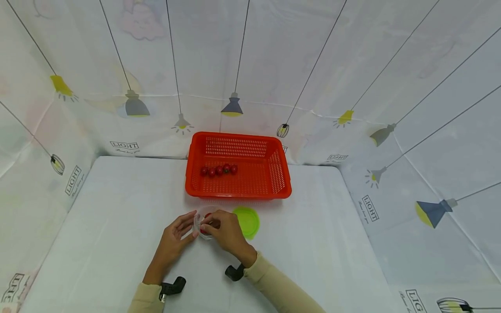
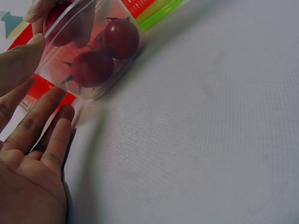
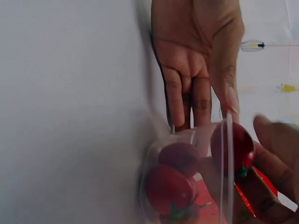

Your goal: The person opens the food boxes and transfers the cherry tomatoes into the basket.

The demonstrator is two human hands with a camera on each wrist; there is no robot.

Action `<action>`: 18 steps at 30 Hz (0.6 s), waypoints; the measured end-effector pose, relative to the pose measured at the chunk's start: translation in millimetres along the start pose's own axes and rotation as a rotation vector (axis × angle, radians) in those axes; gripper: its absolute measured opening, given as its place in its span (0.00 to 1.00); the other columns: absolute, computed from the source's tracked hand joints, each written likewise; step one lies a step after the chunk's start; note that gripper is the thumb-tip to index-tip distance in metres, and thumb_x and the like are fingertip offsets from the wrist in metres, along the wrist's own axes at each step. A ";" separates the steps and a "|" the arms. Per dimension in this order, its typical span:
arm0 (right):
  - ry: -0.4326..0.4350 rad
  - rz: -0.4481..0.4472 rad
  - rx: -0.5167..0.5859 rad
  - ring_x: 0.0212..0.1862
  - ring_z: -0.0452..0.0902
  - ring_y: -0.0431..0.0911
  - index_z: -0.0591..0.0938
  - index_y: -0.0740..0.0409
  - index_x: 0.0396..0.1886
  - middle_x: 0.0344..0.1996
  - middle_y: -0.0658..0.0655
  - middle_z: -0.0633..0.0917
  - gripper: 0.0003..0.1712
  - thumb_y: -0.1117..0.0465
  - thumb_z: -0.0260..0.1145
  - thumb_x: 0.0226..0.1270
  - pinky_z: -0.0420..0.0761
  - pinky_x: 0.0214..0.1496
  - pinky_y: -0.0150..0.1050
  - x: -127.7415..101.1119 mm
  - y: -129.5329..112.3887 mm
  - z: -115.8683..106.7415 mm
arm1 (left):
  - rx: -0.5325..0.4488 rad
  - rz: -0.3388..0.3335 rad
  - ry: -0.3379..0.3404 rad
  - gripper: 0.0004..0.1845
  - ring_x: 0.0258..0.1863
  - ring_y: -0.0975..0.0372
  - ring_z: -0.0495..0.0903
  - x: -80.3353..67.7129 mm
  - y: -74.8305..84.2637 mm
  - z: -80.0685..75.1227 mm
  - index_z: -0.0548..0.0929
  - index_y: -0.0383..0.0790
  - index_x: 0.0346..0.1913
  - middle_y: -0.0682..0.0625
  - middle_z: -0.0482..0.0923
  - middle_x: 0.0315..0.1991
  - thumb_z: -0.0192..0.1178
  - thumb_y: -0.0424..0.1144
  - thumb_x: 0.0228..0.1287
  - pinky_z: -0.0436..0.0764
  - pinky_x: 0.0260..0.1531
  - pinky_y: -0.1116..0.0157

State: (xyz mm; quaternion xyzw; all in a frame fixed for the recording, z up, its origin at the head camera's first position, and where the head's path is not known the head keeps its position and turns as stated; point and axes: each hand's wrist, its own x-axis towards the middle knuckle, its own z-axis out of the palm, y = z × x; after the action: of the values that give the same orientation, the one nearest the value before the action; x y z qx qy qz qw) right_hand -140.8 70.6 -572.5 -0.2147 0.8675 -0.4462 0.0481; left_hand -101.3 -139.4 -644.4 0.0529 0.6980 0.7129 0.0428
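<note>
A small clear plastic container [image 1: 197, 220] stands on the table with red cherry tomatoes [image 2: 92, 69] inside, their green stems showing. My left hand [image 1: 175, 240] holds it from the left, thumb at the rim and fingers along the outer side. At the container's mouth, my right hand [image 1: 226, 232] has a cherry tomato [image 3: 232, 148] between thumb and fingers, partly behind the clear wall. The exact contact of the right fingertips is partly hidden. A green round lid [image 1: 247, 221] lies on the table just right of the right hand.
Behind the hands stands a red perforated basket [image 1: 238, 192] with several cherry tomatoes [image 1: 219, 170] at its left side. The white table [image 1: 313, 243] meets printed cloth walls at the back and sides. Wrist cameras [image 1: 235, 272] sit on both forearms.
</note>
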 end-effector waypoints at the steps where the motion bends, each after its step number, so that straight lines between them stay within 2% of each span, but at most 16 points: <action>1: -0.013 -0.007 -0.003 0.37 0.84 0.33 0.93 0.54 0.45 0.39 0.49 0.90 0.10 0.58 0.79 0.66 0.86 0.42 0.23 -0.9 0.0 -1.2 | 0.004 0.007 -0.002 0.34 0.72 0.64 0.76 0.0 -0.7 -0.2 0.71 0.43 0.78 0.41 0.72 0.77 0.70 0.34 0.72 0.77 0.70 0.75; 6: -0.113 -0.011 0.005 0.42 0.88 0.40 0.92 0.55 0.51 0.45 0.52 0.90 0.15 0.62 0.80 0.65 0.89 0.47 0.28 -2.7 0.3 -9.1 | 0.028 0.035 -0.010 0.34 0.73 0.61 0.75 -0.6 -1.7 -0.7 0.70 0.40 0.78 0.38 0.71 0.76 0.69 0.33 0.73 0.76 0.70 0.76; 9: -0.144 0.000 0.004 0.43 0.88 0.42 0.92 0.55 0.52 0.47 0.52 0.90 0.16 0.65 0.80 0.64 0.91 0.48 0.33 -3.4 0.5 -12.9 | 0.037 0.032 -0.006 0.34 0.73 0.58 0.75 -1.1 -0.3 -0.3 0.70 0.40 0.78 0.38 0.72 0.76 0.69 0.34 0.73 0.77 0.69 0.75; 14: -0.128 0.007 -0.014 0.45 0.88 0.45 0.92 0.54 0.51 0.46 0.52 0.91 0.16 0.64 0.80 0.64 0.92 0.49 0.40 -6.0 -0.4 -15.6 | 0.033 0.028 -0.006 0.34 0.73 0.55 0.75 -1.1 1.0 0.2 0.70 0.40 0.78 0.39 0.72 0.76 0.69 0.34 0.72 0.77 0.70 0.74; 18: -0.094 0.027 -0.060 0.48 0.86 0.48 0.93 0.51 0.52 0.47 0.49 0.91 0.16 0.61 0.81 0.64 0.91 0.50 0.42 -8.2 -3.7 -20.3 | 0.026 0.048 -0.008 0.34 0.74 0.56 0.75 0.2 -0.3 -0.2 0.71 0.39 0.77 0.38 0.72 0.76 0.70 0.32 0.71 0.77 0.71 0.72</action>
State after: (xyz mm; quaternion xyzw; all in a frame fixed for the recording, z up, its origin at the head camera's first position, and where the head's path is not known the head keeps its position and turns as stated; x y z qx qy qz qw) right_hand -137.8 87.4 -558.3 -0.2250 0.8802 -0.4086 0.0881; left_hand -101.5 -139.6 -644.8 0.0729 0.7055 0.7044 0.0279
